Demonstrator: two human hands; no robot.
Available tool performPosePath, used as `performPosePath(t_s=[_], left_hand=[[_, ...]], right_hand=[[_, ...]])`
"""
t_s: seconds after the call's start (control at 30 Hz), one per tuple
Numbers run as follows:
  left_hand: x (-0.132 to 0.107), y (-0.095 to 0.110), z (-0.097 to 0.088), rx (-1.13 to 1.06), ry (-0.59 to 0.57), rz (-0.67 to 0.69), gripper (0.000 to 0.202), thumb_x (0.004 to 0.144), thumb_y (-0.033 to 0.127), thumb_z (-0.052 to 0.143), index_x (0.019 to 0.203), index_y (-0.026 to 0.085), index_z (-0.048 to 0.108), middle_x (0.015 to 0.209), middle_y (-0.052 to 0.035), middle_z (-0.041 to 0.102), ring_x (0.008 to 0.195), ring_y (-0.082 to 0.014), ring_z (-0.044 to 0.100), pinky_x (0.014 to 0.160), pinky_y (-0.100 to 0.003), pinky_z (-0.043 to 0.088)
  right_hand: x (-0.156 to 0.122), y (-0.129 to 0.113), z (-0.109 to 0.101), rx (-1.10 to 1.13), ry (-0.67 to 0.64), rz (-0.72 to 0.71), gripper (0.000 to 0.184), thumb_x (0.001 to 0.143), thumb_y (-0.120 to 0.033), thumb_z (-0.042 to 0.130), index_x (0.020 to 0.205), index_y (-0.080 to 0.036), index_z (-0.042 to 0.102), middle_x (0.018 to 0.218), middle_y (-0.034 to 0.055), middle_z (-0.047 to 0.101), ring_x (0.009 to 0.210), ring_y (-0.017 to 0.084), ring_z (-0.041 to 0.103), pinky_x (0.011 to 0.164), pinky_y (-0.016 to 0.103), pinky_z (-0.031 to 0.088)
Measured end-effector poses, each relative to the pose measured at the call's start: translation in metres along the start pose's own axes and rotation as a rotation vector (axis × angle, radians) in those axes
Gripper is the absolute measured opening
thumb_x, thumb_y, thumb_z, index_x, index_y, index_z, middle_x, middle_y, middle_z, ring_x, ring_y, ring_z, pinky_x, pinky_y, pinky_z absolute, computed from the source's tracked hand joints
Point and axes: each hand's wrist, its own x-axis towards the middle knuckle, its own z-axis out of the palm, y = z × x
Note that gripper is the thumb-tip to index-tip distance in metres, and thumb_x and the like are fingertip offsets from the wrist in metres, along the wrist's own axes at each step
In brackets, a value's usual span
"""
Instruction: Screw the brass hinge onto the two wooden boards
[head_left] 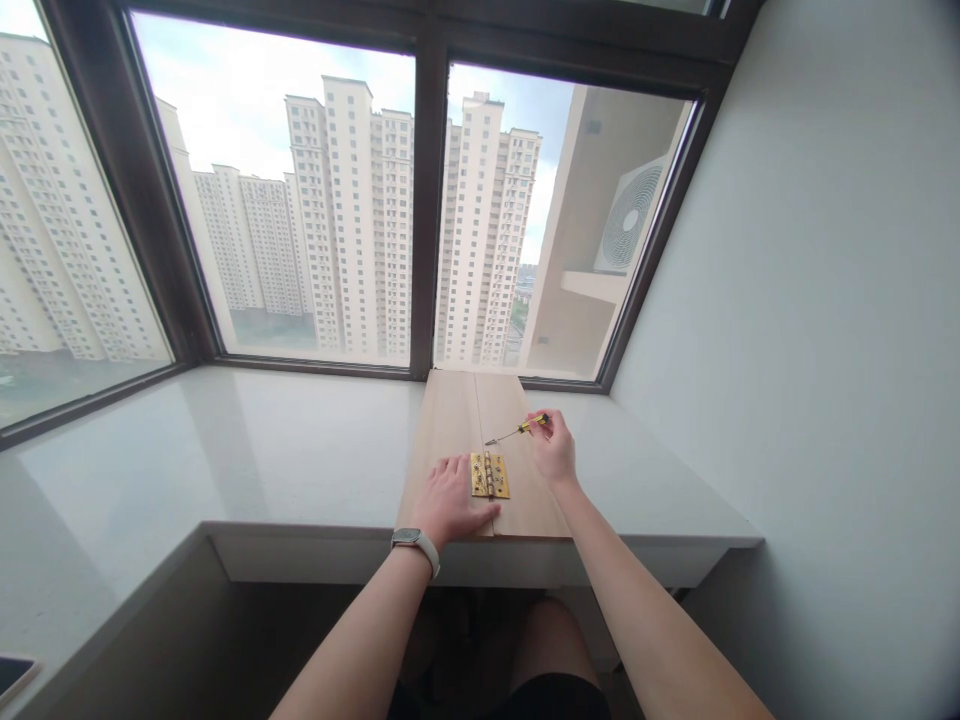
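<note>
- No lettering, brand or number can be read anywhere in the view.
- Any marking on the screwdriver [517, 431] or the wristwatch [417, 544] is too small to make out.

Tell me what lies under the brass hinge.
Two wooden boards side by side on the white sill; the hinge spans their seam and hides that stretch of it. The left hand lies flat beside it.

My only camera rides on my head, facing forward and down, close above the windowsill [285, 450], window [337, 200] beyond.
</note>
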Motion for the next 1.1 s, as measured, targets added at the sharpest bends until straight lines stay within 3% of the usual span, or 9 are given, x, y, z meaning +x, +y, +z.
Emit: performPosePath(t_s=[0.23, 0.63, 0.9, 1.1], left_hand=[[0.0, 0.001, -0.001, 0.0, -0.016, -0.017, 0.09, 0.075, 0.073, 0.06, 0.145, 0.021, 0.04, 0.143, -0.0127, 0.052, 0.133, -0.0343, 0.042, 0.112, -0.043, 0.031], [-0.001, 0.001, -0.001, 0.003, -0.013, -0.008, 0.088, 0.075, 0.072, 0.059, 0.146, 0.023, 0.041, 0.145, -0.0124, 0.05, 0.135, -0.0347, 0.041, 0.114, -0.044, 0.032], [0.0, 0.001, -0.003, -0.002, -0.073, -0.023, 0.088, 0.076, 0.074, 0.059, 0.151, 0.032, 0.038, 0.162, -0.0056, 0.031, 0.146, -0.0367, 0.027, 0.12, -0.051, 0.024], [-0.001, 0.003, -0.007, -0.018, -0.079, -0.018, 0.091, 0.077, 0.071, 0.061, 0.156, 0.041, 0.028, 0.166, -0.0003, 0.022, 0.147, -0.0376, 0.027, 0.119, -0.054, 0.025]], right_hand=[[0.001, -0.004, 0.004, 0.007, 0.004, -0.018, 0.032, 0.09, -0.054, 0.061, 0.1, -0.024, 0.058, 0.102, 0.0099, 0.074, 0.091, 0.025, 0.071, 0.085, 0.041, 0.056], [0.003, -0.036, 0.004, 0.042, -0.014, -0.044, 0.03, 0.091, -0.052, 0.06, 0.101, -0.024, 0.058, 0.103, 0.0092, 0.074, 0.095, 0.024, 0.071, 0.087, 0.041, 0.055], [-0.002, -0.054, 0.007, 0.065, -0.034, -0.083, 0.031, 0.091, -0.053, 0.06, 0.102, -0.024, 0.059, 0.103, 0.0093, 0.074, 0.094, 0.023, 0.07, 0.089, 0.042, 0.055], [-0.012, -0.073, 0.008, 0.108, -0.077, -0.101, 0.026, 0.093, -0.048, 0.059, 0.104, -0.025, 0.059, 0.105, 0.0084, 0.073, 0.097, 0.023, 0.07, 0.09, 0.041, 0.056]])
